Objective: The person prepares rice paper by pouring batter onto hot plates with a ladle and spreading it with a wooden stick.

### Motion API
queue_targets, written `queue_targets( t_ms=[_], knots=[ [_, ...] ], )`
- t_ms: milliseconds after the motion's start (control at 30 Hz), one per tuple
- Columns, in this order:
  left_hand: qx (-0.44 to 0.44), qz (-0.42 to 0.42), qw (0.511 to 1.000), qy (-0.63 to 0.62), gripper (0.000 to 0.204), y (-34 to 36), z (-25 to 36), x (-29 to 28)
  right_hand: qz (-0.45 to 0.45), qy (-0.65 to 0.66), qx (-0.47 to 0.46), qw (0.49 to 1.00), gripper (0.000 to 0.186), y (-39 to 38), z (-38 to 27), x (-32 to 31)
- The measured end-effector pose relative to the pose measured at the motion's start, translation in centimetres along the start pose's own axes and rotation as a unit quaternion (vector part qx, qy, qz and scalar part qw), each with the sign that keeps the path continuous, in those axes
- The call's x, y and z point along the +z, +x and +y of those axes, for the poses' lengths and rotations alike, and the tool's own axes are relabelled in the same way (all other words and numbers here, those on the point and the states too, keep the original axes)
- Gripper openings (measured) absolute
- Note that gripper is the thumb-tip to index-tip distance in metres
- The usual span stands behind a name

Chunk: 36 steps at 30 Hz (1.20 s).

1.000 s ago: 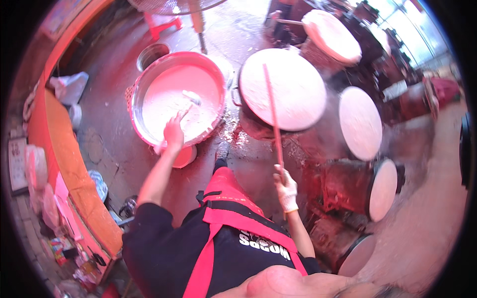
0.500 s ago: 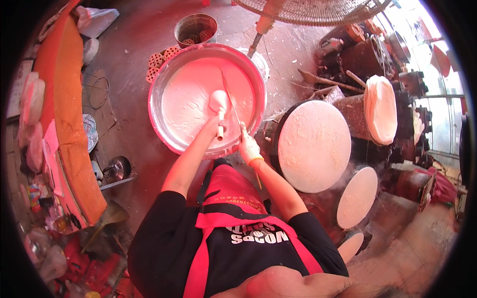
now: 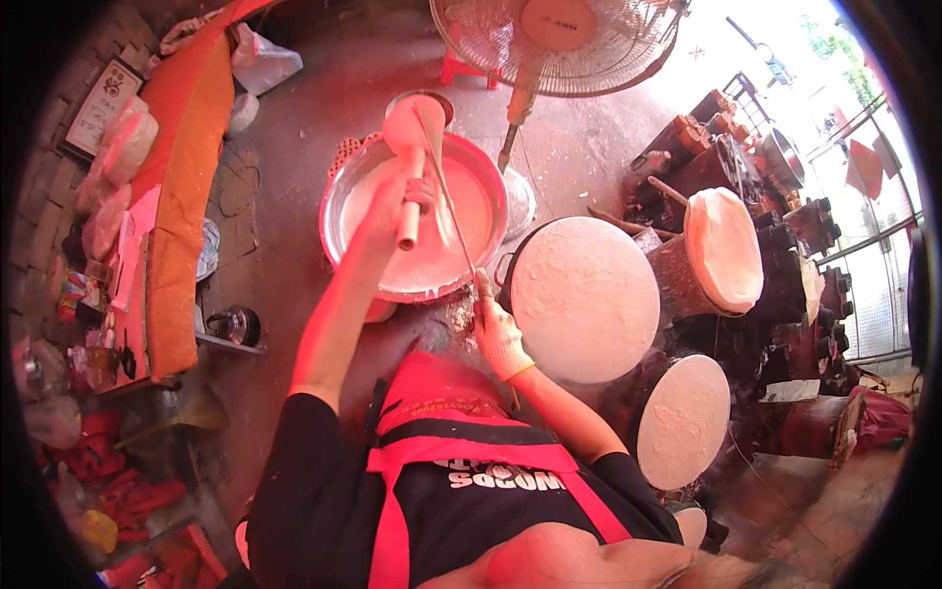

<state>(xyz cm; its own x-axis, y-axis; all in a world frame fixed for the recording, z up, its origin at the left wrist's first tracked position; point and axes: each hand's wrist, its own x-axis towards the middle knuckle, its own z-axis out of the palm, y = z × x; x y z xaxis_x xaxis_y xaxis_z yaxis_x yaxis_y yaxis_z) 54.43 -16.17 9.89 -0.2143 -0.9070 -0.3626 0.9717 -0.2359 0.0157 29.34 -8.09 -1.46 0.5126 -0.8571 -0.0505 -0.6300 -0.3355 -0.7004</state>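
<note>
My left hand (image 3: pixel 415 193) grips the cylindrical handle of a pale scoop (image 3: pixel 410 118), held up over the far rim of a large basin (image 3: pixel 349 228) of pale batter. My right hand (image 3: pixel 491 319), in a white knit glove, holds a long thin stick (image 3: pixel 453 229) near the basin's near right edge; its far end crosses the scoop's head. Right of the basin a round griddle (image 3: pixel 584 299) bears a white floury layer, with a smaller coated disc (image 3: pixel 682 422) below it.
A standing fan (image 3: pixel 554 39) rises behind the basin. At the left are an orange-covered bench (image 3: pixel 182 245) and a kettle (image 3: pixel 235 327). Dark cylindrical stoves (image 3: pixel 716 167) crowd the right, one topped with folded pale sheets (image 3: pixel 724 250). A red stool (image 3: pixel 471 69) stands behind.
My right hand and stick came from over the griddle to the basin. My left hand has lifted the scoop from the batter toward the far rim. The view has also swung.
</note>
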Motion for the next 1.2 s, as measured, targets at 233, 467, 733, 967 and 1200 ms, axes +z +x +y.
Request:
queue_targets(
  t_ms=[233,467,733,967,1200],
  knots=[
    [0.207,0.027,0.883,0.421,0.033,-8.6,4.5,12.5,0.186,-0.024,-0.173,0.967,0.067,1.5,-4.1,-8.1],
    [-0.028,0.114,0.865,0.488,0.031,-5.7,12.0,9.2,0.300,-0.163,-0.067,0.938,0.063,5.1,-7.8,-1.9],
    [-0.342,0.173,0.745,0.546,0.026,-10.2,-0.7,4.3,0.395,0.005,0.090,0.914,0.062,-15.7,-6.9,4.1],
    [-0.686,0.163,0.494,0.508,0.034,-15.7,-25.8,0.0,0.584,-0.020,0.408,0.702,0.056,-44.8,-8.4,16.3],
    [-0.756,-0.164,0.150,0.615,0.032,-30.9,-59.0,-4.3,0.797,0.131,0.443,0.390,0.042,-62.1,-16.5,21.9]
  ],
)
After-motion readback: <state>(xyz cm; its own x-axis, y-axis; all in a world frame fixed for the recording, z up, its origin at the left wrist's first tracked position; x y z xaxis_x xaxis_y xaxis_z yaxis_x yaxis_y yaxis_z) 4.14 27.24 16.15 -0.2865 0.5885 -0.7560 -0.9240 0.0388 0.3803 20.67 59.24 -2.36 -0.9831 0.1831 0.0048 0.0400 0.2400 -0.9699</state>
